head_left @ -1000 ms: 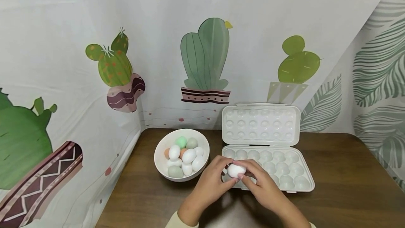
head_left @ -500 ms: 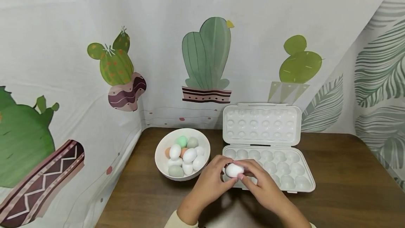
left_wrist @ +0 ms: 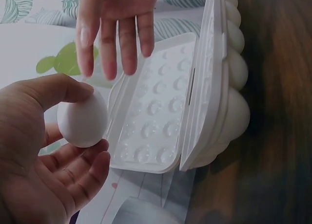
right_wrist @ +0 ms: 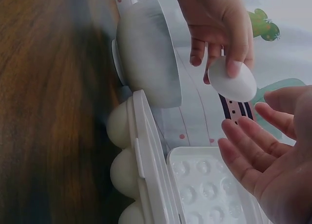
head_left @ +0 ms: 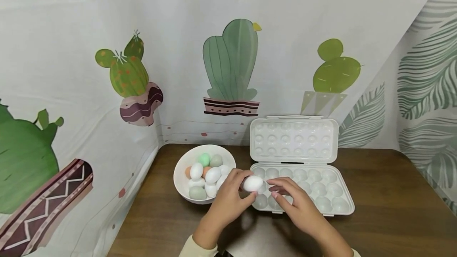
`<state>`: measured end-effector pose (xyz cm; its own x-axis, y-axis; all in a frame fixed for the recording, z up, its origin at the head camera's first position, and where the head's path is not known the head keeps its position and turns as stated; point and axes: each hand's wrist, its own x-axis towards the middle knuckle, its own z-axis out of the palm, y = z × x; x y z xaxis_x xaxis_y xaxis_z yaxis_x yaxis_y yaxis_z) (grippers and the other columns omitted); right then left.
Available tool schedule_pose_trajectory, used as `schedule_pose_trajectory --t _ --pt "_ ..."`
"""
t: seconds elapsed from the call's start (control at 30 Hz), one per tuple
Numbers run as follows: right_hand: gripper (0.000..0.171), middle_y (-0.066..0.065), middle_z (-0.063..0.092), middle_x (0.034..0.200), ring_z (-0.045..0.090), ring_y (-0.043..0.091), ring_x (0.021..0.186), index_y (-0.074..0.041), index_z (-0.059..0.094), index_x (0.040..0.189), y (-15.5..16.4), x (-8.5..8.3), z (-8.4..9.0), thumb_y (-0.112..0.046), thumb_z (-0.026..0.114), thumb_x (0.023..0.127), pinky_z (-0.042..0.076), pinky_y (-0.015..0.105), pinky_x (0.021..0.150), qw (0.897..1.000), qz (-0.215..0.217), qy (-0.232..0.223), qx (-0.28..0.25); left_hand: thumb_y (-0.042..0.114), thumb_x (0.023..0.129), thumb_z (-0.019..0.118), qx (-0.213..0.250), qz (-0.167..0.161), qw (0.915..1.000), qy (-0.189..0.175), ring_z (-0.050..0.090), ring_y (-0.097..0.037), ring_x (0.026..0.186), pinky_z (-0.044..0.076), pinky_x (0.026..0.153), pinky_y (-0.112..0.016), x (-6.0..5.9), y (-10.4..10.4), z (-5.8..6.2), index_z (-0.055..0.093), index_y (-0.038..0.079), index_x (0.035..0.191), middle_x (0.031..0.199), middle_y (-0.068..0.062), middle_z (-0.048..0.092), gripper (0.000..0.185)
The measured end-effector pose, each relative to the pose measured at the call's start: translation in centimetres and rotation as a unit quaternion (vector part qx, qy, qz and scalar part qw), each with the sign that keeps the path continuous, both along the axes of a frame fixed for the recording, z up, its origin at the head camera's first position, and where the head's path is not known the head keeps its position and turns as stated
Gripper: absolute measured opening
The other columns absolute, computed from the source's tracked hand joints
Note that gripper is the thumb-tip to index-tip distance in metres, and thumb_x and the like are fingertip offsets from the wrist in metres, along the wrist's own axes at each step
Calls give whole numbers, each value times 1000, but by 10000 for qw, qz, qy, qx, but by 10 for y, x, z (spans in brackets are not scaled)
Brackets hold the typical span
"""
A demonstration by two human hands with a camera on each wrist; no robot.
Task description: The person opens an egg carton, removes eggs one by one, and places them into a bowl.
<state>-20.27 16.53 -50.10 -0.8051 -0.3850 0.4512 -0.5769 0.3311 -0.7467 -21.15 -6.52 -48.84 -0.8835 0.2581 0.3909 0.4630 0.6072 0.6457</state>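
My left hand (head_left: 228, 201) pinches a white egg (head_left: 253, 183) between thumb and fingers, just above the left end of the open white egg tray (head_left: 344, 205). In the left wrist view the egg (left_wrist: 83, 119) sits at the fingertips of that hand (left_wrist: 44, 151). My right hand (head_left: 296, 203) hovers over the tray's front cups with its fingers straight and holds nothing. The right wrist view shows that hand (right_wrist: 273, 156) open, apart from the egg (right_wrist: 233, 80). The tray's cups hold no eggs.
A white bowl (head_left: 182, 175) with several white, green, grey and orange eggs stands left of the tray. The tray's lid (head_left: 293, 140) stands open against the cactus-print cloth backdrop (head_left: 230, 62). Bare brown table (head_left: 392, 217) lies to the right and front.
Both hands held the egg together before. Now the right hand has let go and opened, and the left hand has carried the egg a little left and up.
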Motion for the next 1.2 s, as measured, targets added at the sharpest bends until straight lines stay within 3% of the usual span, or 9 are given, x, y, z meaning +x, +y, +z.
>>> schedule_pose_trajectory --t 0.23,0.63,0.97,1.2 --pt "35 -6 66 119 70 17 102 -20 63 129 -1 0 1 -4 63 97 56 26 88 9994 -131 327 -5 21 81 81 1 266 9996 -9 58 -7 90 52 79 -22 -5 -12 2 66 20 123 116 3 60 45" --pt "32 -10 67 113 68 10 100 -23 65 125 0 0 0 -6 64 97 54 21 86 9989 -296 349 112 18 80 79 -50 766 9969 -176 54 -14 96 49 78 -26 -14 -38 3 67 16 121 118 -1 60 43" --pt "30 -12 67 114 68 12 100 -24 66 123 7 -3 6 -8 63 98 54 22 88 9976 -593 276 236 16 81 79 -29 1268 9901 -610 60 -15 94 52 84 -32 -20 -67 6 65 12 125 121 -4 59 46" --pt "30 -13 67 114 67 8 99 -26 66 123 11 -4 4 -7 63 98 55 25 88 9966 -714 294 301 12 81 79 -203 1535 9841 -868 58 -24 109 52 93 -42 -22 -80 6 64 11 124 124 -10 59 46"
